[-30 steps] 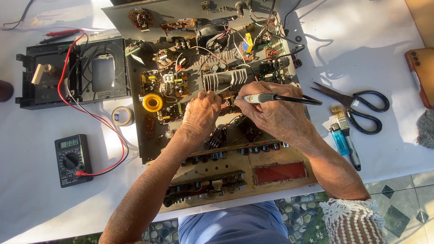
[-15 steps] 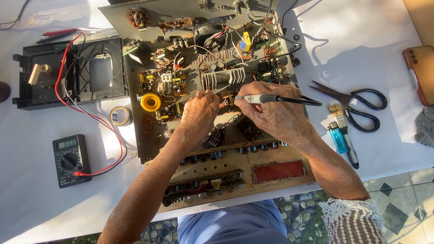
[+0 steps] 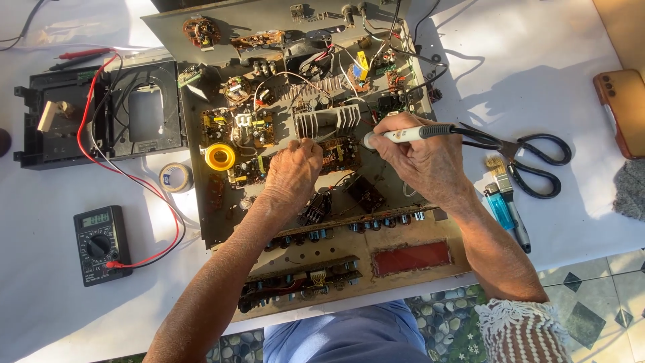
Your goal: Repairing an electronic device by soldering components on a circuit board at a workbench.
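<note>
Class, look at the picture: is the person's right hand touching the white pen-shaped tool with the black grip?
Touching. The head view shows the right hand with its fingers wrapped around the pen-shaped tool, holding it over the open chassis; no gap shows between them.

Screen (image 3: 95,218): small grey-green rectangle at the top of a black multimeter (image 3: 101,245), lower left, well apart from the left hand's fingers (image 3: 299,151).
Label (image 3: 171,179): small blue mark on a round tape roll (image 3: 177,177), left of those fingers.
Packages, signs: none.
</note>
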